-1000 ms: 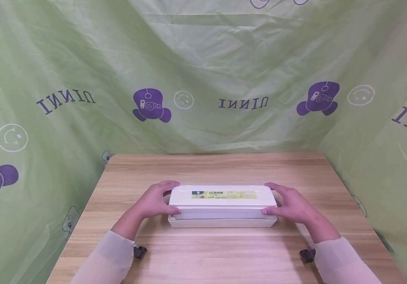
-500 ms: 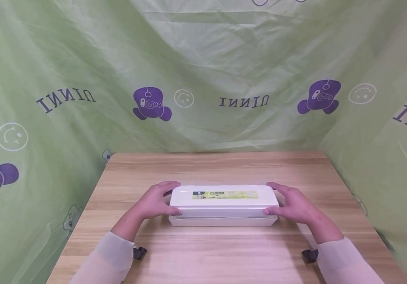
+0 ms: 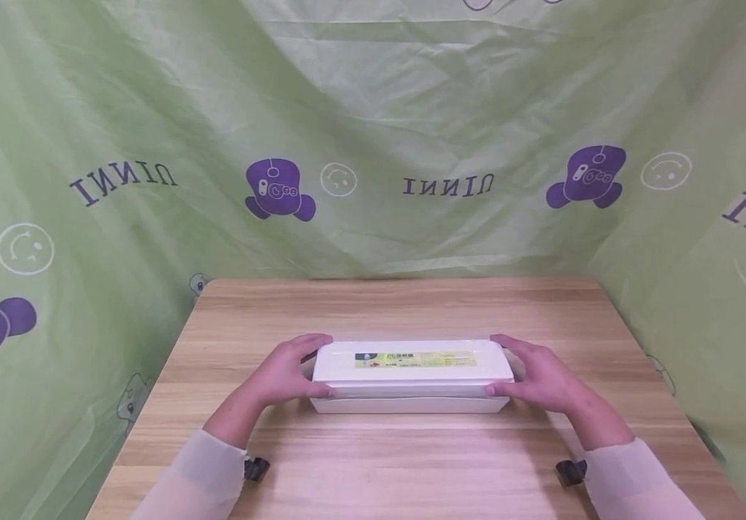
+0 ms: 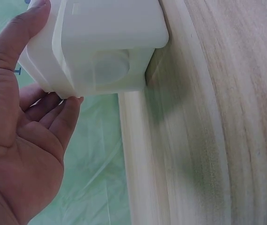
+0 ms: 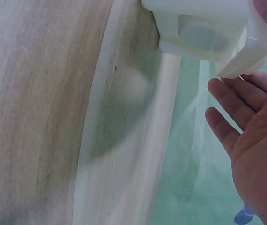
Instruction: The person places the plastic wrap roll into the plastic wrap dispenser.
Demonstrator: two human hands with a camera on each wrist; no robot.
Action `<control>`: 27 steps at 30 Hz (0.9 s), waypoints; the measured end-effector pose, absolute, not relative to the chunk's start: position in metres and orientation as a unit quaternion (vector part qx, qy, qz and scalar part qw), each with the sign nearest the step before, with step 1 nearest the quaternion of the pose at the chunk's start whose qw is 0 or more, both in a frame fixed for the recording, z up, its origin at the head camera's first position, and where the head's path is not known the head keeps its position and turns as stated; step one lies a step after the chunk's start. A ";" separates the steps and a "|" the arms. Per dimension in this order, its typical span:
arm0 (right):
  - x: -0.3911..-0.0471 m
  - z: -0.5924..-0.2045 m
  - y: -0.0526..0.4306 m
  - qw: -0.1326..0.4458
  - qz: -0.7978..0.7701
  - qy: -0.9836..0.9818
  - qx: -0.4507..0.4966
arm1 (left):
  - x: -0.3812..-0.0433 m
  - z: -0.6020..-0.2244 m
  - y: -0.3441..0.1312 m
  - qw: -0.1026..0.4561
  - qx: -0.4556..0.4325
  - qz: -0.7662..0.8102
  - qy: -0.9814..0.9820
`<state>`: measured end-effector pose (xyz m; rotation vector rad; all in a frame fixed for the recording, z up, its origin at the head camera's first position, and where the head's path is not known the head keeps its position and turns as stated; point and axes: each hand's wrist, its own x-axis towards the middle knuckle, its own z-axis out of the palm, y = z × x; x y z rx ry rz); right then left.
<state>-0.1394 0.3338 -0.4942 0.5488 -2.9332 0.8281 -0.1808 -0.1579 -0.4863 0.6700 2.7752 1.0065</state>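
A long white cling film box (image 3: pixel 411 406) lies across the wooden table in the head view, with its white lid (image 3: pixel 334 370) over it and a printed label on top. My left hand (image 3: pixel 282 374) grips the lid's left end, thumb at the front and fingers at the back. At the opposite end, my right hand (image 3: pixel 538 377) holds the lid the same way. In the left wrist view, a pale round shape (image 4: pixel 111 66) shows in the end of the box (image 4: pixel 138 75). The inside of the box is hidden under the lid.
The wooden table (image 3: pixel 373 462) extends around the box. A green printed cloth (image 3: pixel 373 108) hangs behind the table and along both sides. Dark wrist mounts (image 3: pixel 256 469) stick out near both sleeves.
Both hands have lowered the lid slightly onto the box, and the translucent band between lid and base has narrowed. The grip at both ends stays the same.
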 end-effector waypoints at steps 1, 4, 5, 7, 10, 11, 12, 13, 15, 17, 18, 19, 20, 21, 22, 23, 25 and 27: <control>-0.139 -0.493 0.333 0.023 0.268 -0.946 0.178 | -0.180 -0.486 -0.158 0.057 0.220 0.333 0.915; -0.138 -0.491 0.330 0.024 0.269 -0.946 0.179 | -0.179 -0.484 -0.160 0.056 0.221 0.335 0.914; -0.137 -0.490 0.329 0.024 0.269 -0.946 0.180 | -0.179 -0.484 -0.160 0.054 0.221 0.335 0.915; -0.137 -0.489 0.328 0.024 0.268 -0.946 0.180 | -0.179 -0.484 -0.161 0.052 0.221 0.336 0.914; -0.137 -0.489 0.326 0.021 0.265 -0.947 0.179 | -0.179 -0.485 -0.162 0.052 0.220 0.334 0.915; -0.137 -0.489 0.326 0.020 0.264 -0.947 0.179 | -0.180 -0.486 -0.162 0.054 0.220 0.333 0.915; -0.138 -0.489 0.326 0.019 0.264 -0.948 0.179 | -0.180 -0.487 -0.162 0.056 0.220 0.331 0.916; -0.137 -0.490 0.326 0.017 0.264 -0.947 0.180 | -0.180 -0.488 -0.162 0.058 0.219 0.329 0.917; -0.137 -0.490 0.326 0.017 0.263 -0.948 0.180 | -0.180 -0.490 -0.163 0.061 0.218 0.325 0.918; -0.137 -0.490 0.326 0.017 0.263 -0.947 0.183 | -0.180 -0.491 -0.164 0.061 0.219 0.323 0.919; -0.137 -0.491 0.326 0.017 0.263 -0.947 0.184 | -0.179 -0.491 -0.164 0.061 0.219 0.322 0.919; -0.137 -0.491 0.326 0.016 0.264 -0.947 0.184 | -0.179 -0.491 -0.165 0.060 0.220 0.322 0.919; -0.137 -0.491 0.326 0.015 0.265 -0.947 0.183 | -0.179 -0.491 -0.165 0.060 0.221 0.323 0.918; -0.136 -0.491 0.326 0.014 0.265 -0.946 0.185 | -0.178 -0.491 -0.164 0.061 0.222 0.325 0.917; -0.136 -0.491 0.326 0.013 0.266 -0.946 0.184 | -0.177 -0.491 -0.164 0.061 0.223 0.326 0.917; -0.135 -0.492 0.326 0.011 0.266 -0.947 0.182 | -0.177 -0.490 -0.164 0.062 0.223 0.327 0.916; -0.134 -0.492 0.327 0.007 0.265 -0.948 0.178 | -0.175 -0.491 -0.163 0.066 0.223 0.330 0.915; -0.132 -0.492 0.327 0.004 0.264 -0.948 0.178 | -0.174 -0.491 -0.163 0.070 0.222 0.331 0.915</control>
